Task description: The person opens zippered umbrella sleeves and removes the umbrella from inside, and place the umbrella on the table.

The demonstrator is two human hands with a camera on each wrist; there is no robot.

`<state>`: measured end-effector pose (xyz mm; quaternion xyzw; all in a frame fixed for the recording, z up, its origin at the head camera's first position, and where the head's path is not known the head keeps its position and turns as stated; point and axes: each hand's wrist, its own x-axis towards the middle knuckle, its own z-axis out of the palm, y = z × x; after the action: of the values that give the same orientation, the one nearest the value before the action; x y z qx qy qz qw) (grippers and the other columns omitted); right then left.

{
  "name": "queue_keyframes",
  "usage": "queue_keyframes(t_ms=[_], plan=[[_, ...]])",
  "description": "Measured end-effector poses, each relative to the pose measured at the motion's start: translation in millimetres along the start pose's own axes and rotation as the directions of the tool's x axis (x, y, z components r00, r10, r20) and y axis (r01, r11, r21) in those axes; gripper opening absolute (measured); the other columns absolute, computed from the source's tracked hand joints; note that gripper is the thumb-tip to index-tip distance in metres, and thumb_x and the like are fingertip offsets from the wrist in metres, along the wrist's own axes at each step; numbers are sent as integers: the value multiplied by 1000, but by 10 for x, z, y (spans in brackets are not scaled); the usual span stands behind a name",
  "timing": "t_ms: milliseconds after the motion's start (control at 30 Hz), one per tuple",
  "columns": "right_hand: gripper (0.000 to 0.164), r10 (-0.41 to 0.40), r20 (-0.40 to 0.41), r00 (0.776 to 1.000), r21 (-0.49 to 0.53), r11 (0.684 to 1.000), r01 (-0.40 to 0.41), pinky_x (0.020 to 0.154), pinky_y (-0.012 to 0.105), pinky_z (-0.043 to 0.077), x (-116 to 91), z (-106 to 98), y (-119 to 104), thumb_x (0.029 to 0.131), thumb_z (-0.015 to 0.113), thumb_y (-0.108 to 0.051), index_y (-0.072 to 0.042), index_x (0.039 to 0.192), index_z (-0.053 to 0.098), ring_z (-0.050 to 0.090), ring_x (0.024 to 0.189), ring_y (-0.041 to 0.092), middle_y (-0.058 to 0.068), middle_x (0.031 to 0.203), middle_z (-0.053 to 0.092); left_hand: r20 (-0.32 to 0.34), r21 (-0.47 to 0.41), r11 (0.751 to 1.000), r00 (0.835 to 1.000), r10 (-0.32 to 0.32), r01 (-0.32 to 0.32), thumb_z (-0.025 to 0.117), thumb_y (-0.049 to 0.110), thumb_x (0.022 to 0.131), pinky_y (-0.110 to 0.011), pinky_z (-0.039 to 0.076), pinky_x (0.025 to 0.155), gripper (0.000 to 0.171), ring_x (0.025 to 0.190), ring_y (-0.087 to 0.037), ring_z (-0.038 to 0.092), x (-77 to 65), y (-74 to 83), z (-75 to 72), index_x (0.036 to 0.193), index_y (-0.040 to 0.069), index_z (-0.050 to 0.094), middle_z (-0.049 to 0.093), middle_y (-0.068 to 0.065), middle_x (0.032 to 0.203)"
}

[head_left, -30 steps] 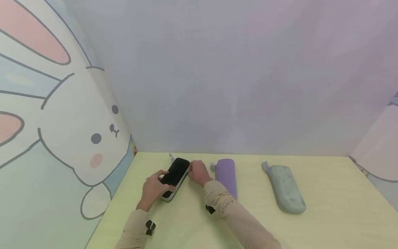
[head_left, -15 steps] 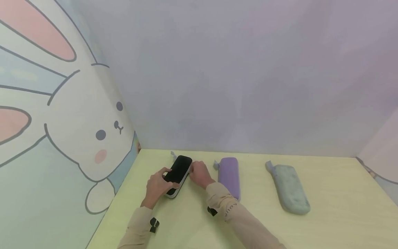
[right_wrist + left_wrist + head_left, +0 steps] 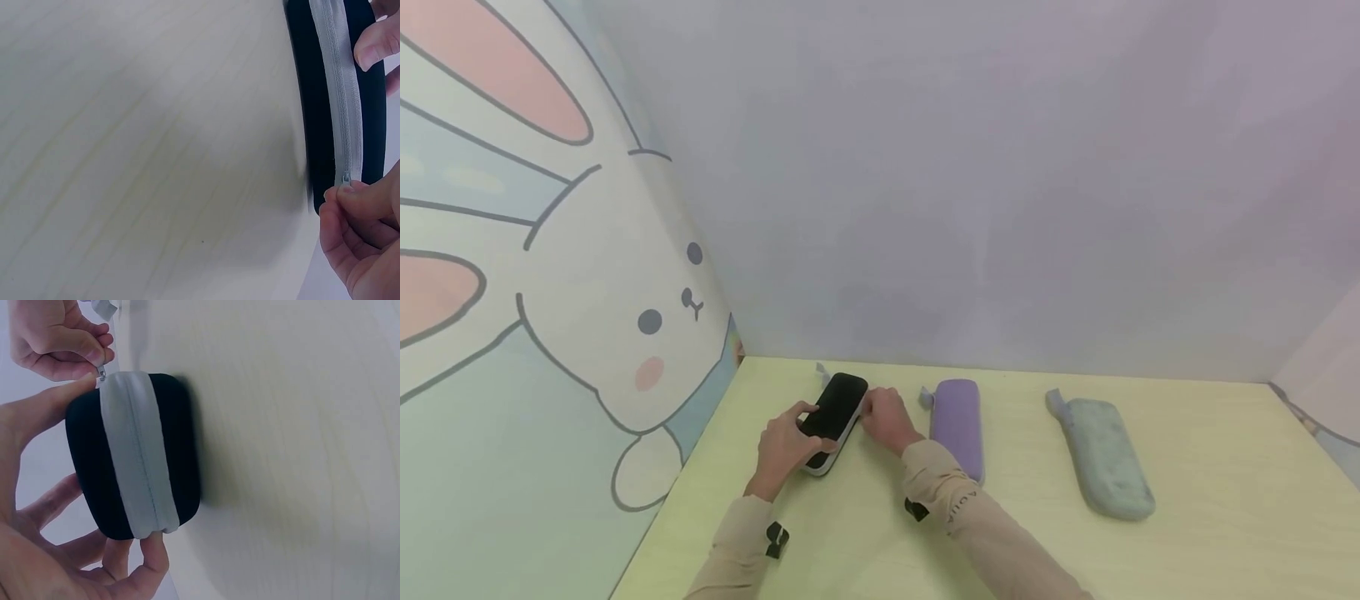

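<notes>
A black zippered pencil case (image 3: 841,404) with a pale grey zipper band lies slanted at the left of the table, its zipper closed along the visible stretch. My left hand (image 3: 784,446) grips it across its near half, the thumb on the side facing the right hand and the fingers round the other side. At the far right corner, my right hand (image 3: 889,419) pinches the small metal zipper pull (image 3: 346,177) between thumb and forefinger. The left wrist view shows the case's near end (image 3: 134,456), where the grey band runs down between two black halves.
A purple case (image 3: 957,425) with a tab lies just right of the right hand, partly behind the forearm. Further right is a fuzzy grey-green pouch (image 3: 1108,458) with a strap. Behind the pale yellow table (image 3: 1225,500) stands a plain wall, with a rabbit-printed wall (image 3: 595,308) on the left.
The head view has shifted slightly, so everything sits a little further right in it. Both hands keep their hold on the case and the zipper pull, with hardly any visible movement.
</notes>
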<state>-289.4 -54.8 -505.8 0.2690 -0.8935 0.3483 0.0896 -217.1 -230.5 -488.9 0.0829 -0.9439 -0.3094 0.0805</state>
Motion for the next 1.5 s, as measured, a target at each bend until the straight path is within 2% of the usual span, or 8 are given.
queue_keyframes(t_ms=[233, 467, 567, 1133, 1333, 1500], plan=[[30, -26, -32, 999, 8, 1000, 26, 47, 19, 29, -14, -28, -4, 69, 52, 14, -10, 51, 52, 31, 49, 6, -6, 51, 39, -13, 15, 1000, 1000, 16, -16, 86, 38, 59, -35, 44, 58, 62, 72, -23, 59, 18, 10, 10, 114, 17, 66, 67, -11, 90], [40, -36, -40, 999, 4, 999, 36, 44, 19, 22, -31, -26, -25, 71, 51, 14, -15, 47, 35, 23, 47, 6, -8, 48, 24, -16, 14, 1000, 1000, 15, -15, 85, 38, 59, -36, 45, 59, 61, 74, -24, 60, 15, 11, 13, 114, 17, 66, 67, -11, 92], [43, -29, -38, 999, 6, 1000, 29, 44, 19, 21, -40, -20, -28, 71, 51, 14, -16, 47, 32, 22, 47, 5, -9, 48, 22, -17, 13, 1000, 1000, 14, -14, 85, 38, 59, -35, 44, 58, 62, 73, -23, 60, 11, 11, 11, 114, 17, 66, 67, -11, 90], [31, 16, -12, 1000, 44, 999, -16, 47, 20, 29, -62, 7, -31, 68, 51, 15, -10, 51, 50, 32, 49, 7, -7, 51, 38, -16, 31, 1000, 1000, 1, 0, 85, 37, 59, -33, 42, 54, 64, 67, -23, 58, -4, 14, -3, 115, 15, 65, 66, -9, 82], [28, 6, -10, 1000, 42, 999, -5, 48, 20, 34, -63, 16, -22, 67, 52, 15, -9, 52, 55, 37, 50, 7, -5, 52, 46, -11, 32, 999, 1000, -3, 4, 85, 39, 59, -33, 43, 55, 64, 68, -22, 58, 4, 6, 9, 116, 16, 65, 66, -10, 84], [29, -5, -13, 1000, 38, 999, 5, 48, 20, 33, -70, 29, -38, 66, 51, 16, -9, 53, 54, 35, 51, 7, -5, 52, 43, -9, 32, 999, 1000, -4, 4, 85, 39, 59, -33, 42, 54, 65, 68, -22, 58, 1, -2, 11, 116, 16, 64, 66, -10, 85]])
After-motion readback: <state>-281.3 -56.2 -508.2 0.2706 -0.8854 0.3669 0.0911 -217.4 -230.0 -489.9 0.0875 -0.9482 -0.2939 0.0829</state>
